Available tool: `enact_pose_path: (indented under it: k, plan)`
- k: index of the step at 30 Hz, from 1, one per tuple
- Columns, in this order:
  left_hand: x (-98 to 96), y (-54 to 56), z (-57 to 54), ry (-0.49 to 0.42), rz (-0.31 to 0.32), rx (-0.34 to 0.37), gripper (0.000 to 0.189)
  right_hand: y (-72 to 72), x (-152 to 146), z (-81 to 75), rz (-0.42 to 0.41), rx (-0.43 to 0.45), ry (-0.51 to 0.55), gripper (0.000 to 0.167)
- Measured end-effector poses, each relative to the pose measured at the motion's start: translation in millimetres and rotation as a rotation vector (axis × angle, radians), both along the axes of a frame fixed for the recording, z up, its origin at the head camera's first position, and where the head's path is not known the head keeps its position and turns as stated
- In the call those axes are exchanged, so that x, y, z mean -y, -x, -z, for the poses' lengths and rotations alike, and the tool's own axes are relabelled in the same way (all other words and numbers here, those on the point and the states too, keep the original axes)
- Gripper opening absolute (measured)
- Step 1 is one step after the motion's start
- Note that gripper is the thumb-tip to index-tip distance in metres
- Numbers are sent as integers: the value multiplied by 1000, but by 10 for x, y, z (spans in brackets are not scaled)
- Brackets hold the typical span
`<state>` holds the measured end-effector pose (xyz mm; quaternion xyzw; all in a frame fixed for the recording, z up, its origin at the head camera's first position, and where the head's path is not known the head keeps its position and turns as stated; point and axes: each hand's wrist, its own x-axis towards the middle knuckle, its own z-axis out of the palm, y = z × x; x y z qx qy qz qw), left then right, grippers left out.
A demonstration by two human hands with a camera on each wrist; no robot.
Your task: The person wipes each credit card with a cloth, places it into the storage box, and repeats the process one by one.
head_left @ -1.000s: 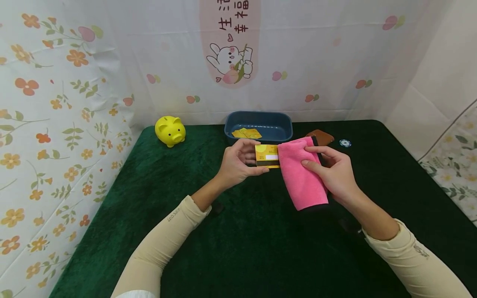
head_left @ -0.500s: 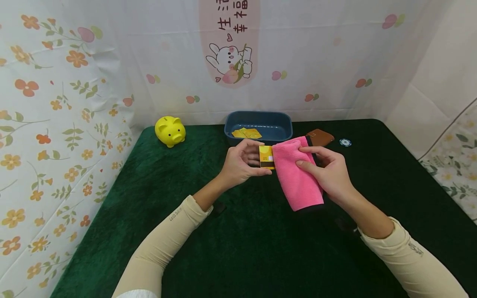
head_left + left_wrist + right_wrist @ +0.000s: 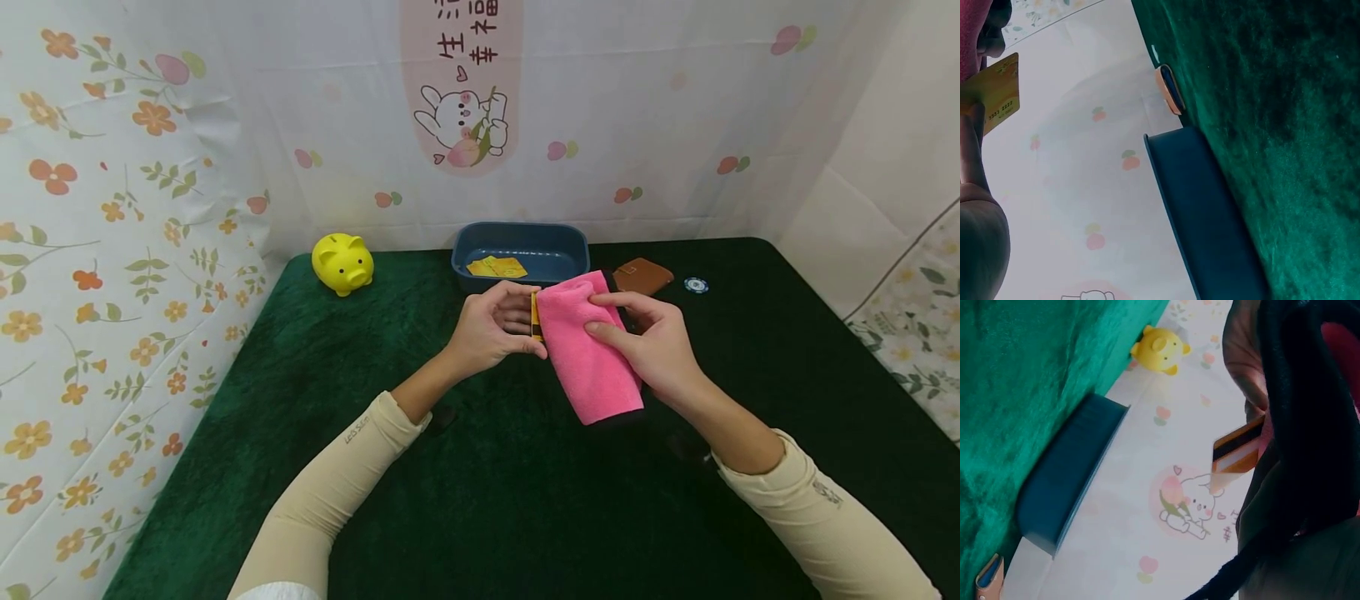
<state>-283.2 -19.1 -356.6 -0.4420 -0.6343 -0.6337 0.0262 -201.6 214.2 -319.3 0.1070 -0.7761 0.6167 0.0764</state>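
Note:
My left hand (image 3: 483,329) pinches a yellow bank card (image 3: 536,317) between fingers and thumb at its edges. In the head view only a narrow strip of the card shows, since a pink cloth (image 3: 588,354) covers the rest. My right hand (image 3: 660,346) grips the folded cloth, thumb in front. Embossed digits face the left wrist camera on the card (image 3: 1002,94). From the right wrist, the card's (image 3: 1235,450) black stripe and white strip stick out past the cloth, whose dark side (image 3: 1310,425) fills the foreground.
Behind the hands stands a blue bin (image 3: 555,258) with several yellow cards (image 3: 498,267) inside. A brown wallet (image 3: 643,275) and a poker chip (image 3: 696,285) lie to its right. The yellow piggy bank (image 3: 342,263) sits at the back left of the green-covered table (image 3: 360,350).
The right hand has slid the pink cloth leftward along the card, hiding most of its face. My left hand has shifted slightly right, still holding the card. More of the wallet shows.

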Motion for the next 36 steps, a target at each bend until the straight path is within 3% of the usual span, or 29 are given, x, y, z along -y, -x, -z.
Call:
enact_pose_path:
  k: [17, 27, 36]
  plan:
    - [-1, 39, 0, -23, -1, 1, 75, -8, -35, 31, -80, -83, -47, 22]
    - [53, 29, -71, -79, 53, 72, 84, -29, -138, 64, -98, -107, -91, 20]
    - [121, 33, -81, -110, 103, 100, 89, -37, -243, 52, -54, -114, -67, 23]
